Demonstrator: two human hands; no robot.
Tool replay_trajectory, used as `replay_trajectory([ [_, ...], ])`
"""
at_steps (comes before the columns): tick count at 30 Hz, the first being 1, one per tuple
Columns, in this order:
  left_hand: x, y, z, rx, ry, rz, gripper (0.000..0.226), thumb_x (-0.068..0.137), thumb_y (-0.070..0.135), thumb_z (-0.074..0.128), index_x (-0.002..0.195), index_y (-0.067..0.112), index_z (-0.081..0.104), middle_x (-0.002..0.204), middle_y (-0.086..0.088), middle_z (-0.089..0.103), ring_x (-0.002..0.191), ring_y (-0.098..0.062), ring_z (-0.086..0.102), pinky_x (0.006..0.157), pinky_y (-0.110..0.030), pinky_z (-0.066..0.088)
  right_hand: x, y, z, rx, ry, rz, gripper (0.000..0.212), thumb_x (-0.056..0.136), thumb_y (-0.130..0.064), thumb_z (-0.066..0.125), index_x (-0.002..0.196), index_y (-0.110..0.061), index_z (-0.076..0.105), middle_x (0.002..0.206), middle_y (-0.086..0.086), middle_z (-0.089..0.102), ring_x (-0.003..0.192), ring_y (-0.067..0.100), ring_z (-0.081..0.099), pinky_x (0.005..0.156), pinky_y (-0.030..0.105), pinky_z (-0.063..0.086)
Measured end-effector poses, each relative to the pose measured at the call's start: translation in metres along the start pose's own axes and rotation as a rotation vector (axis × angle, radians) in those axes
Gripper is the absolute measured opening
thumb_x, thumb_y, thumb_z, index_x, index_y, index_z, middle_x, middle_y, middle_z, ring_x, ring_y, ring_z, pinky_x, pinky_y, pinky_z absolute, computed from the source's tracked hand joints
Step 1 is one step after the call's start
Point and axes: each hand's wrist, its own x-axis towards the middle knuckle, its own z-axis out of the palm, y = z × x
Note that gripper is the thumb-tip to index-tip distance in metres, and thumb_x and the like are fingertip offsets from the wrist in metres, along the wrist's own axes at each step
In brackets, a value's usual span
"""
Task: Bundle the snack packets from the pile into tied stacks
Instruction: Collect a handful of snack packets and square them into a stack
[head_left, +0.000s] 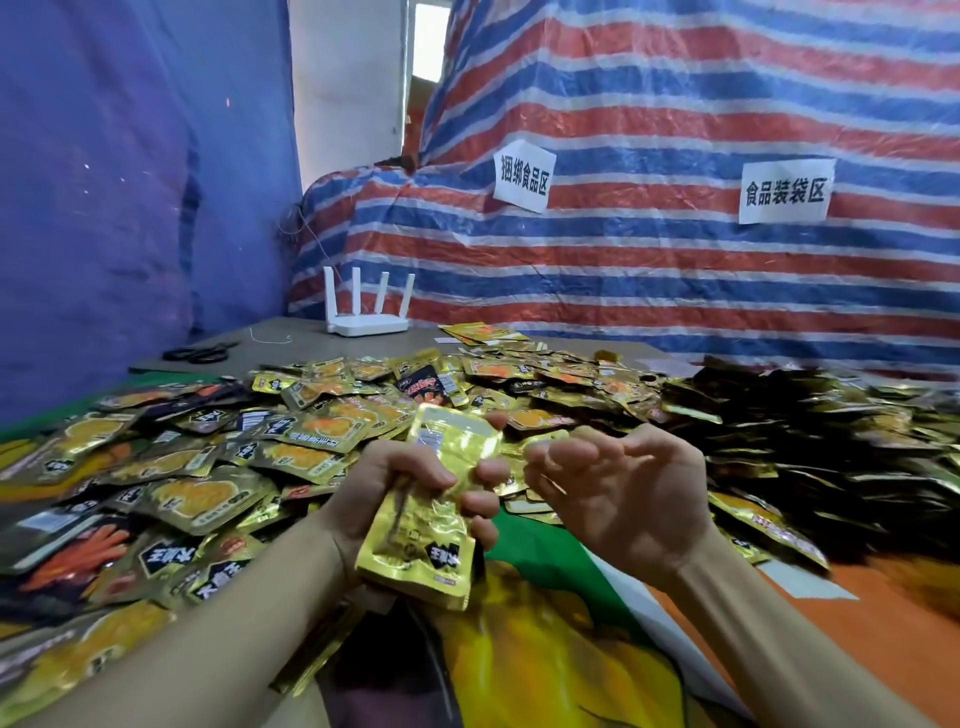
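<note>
From the head view, the person's left hand (374, 493) is curled around a small stack of gold packets (421, 540), held upright just above the printed cloth (545, 649), with the thumb across the front and the fingertips wrapping the right edge. The right hand (618, 493) hovers just beside it, palm turned towards the camera and fingers loosely bent. A thin pale line near its thumb could be a tie, but I can't tell whether it is pinching anything. A dark streak runs down the face of the stack, and I couldn't say if that is a band or only a crease, so the stack looks gathered but not clearly tied. Behind the hands the pile of snack packets (311, 415) sprawls across most of the table, and a darker heap (805, 441) lies to the right. I see no finished tied bundle anywhere, so by my reckoning the job is barely begun, with almost all of the bundling left. Further back on the grey tabletop (296, 327) lie scissors (200, 354) and a loose bit of white string (270, 338), probably the tying material, and a white router (363, 317) stands near them. A striped tarp (675, 260) bearing two paper signs (784, 191) closes off the back, and a blue sheet (130, 208) hangs on the left.
</note>
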Motion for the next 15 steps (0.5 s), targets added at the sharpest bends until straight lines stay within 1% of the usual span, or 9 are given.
replay_trajectory([
  [1,0.001,-0.001,0.0,0.019,0.008,-0.013,0.042,0.06,-0.012,0.068,0.099,0.002,0.062,0.078,-0.016,0.057,0.071,-0.026,0.052,0.066,-0.039,0.054,0.0,0.0,-0.001,0.031,0.016,-0.033,0.016,0.054,-0.009,0.076,0.06,-0.009,0.062,0.064,0.005,0.058,0.078,0.027,0.066,0.097,0.039,0.05],
  [2,0.002,-0.002,0.0,0.022,0.012,-0.03,0.042,0.059,-0.011,0.068,0.098,0.003,0.063,0.078,-0.015,0.057,0.071,-0.026,0.051,0.066,-0.038,0.054,0.0,0.001,0.0,0.037,0.058,-0.057,0.008,0.06,-0.004,0.071,0.067,-0.005,0.069,0.062,0.004,0.058,0.071,0.025,0.066,0.089,0.04,0.057],
  [3,0.003,-0.003,0.0,0.041,0.019,-0.04,0.041,0.06,-0.01,0.068,0.098,0.003,0.061,0.078,-0.014,0.057,0.071,-0.025,0.051,0.066,-0.037,0.054,0.0,0.002,-0.001,0.025,0.101,-0.08,0.017,0.068,-0.002,0.065,0.079,-0.002,0.077,0.065,0.005,0.061,0.064,0.022,0.065,0.078,0.038,0.061],
  [5,0.005,-0.004,0.001,0.102,0.032,-0.059,0.037,0.061,-0.006,0.068,0.095,0.003,0.056,0.08,-0.011,0.052,0.071,-0.021,0.05,0.068,-0.033,0.053,0.002,0.004,-0.001,-0.075,0.148,-0.093,0.035,0.083,0.002,0.054,0.098,-0.01,0.082,0.084,0.008,0.073,0.06,0.018,0.068,0.059,0.029,0.062],
  [7,0.008,-0.006,-0.001,0.156,0.076,-0.07,0.037,0.06,-0.004,0.069,0.094,0.002,0.056,0.083,-0.01,0.049,0.069,-0.019,0.052,0.068,-0.032,0.051,0.005,0.009,0.0,-0.188,0.187,-0.103,0.037,0.084,0.0,0.058,0.106,-0.018,0.081,0.109,0.011,0.076,0.07,0.02,0.075,0.049,0.022,0.059],
  [9,0.012,-0.008,-0.005,0.162,0.161,-0.081,0.038,0.057,-0.006,0.069,0.093,-0.001,0.059,0.081,-0.012,0.05,0.066,-0.019,0.055,0.065,-0.032,0.051,0.007,0.012,0.0,-0.279,0.22,-0.111,0.042,0.079,-0.005,0.066,0.119,-0.018,0.073,0.12,0.015,0.073,0.086,0.025,0.077,0.047,0.021,0.058],
  [11,0.015,-0.007,-0.008,0.218,0.3,-0.085,0.038,0.053,-0.011,0.063,0.09,-0.005,0.064,0.077,-0.014,0.053,0.062,-0.02,0.056,0.06,-0.032,0.052,0.007,0.013,-0.001,-0.344,0.242,-0.108,0.052,0.077,-0.011,0.071,0.128,-0.015,0.065,0.122,0.018,0.072,0.1,0.031,0.075,0.052,0.024,0.06],
  [13,0.018,-0.005,-0.009,0.3,0.473,-0.041,0.055,0.051,-0.008,0.064,0.106,-0.004,0.065,0.084,-0.021,0.061,0.06,-0.022,0.058,0.056,-0.033,0.053,0.007,0.014,0.0,-0.389,0.259,-0.102,0.058,0.074,-0.012,0.074,0.131,-0.011,0.062,0.122,0.02,0.071,0.105,0.032,0.073,0.055,0.029,0.062],
  [15,0.022,-0.006,-0.009,0.37,0.639,0.057,0.073,0.057,-0.008,0.068,0.128,0.005,0.056,0.094,-0.028,0.065,0.059,-0.026,0.061,0.055,-0.037,0.056,0.007,0.015,-0.001,-0.472,0.302,-0.103,0.063,0.068,-0.014,0.08,0.129,-0.008,0.065,0.119,0.019,0.073,0.105,0.03,0.073,0.055,0.033,0.062],
])
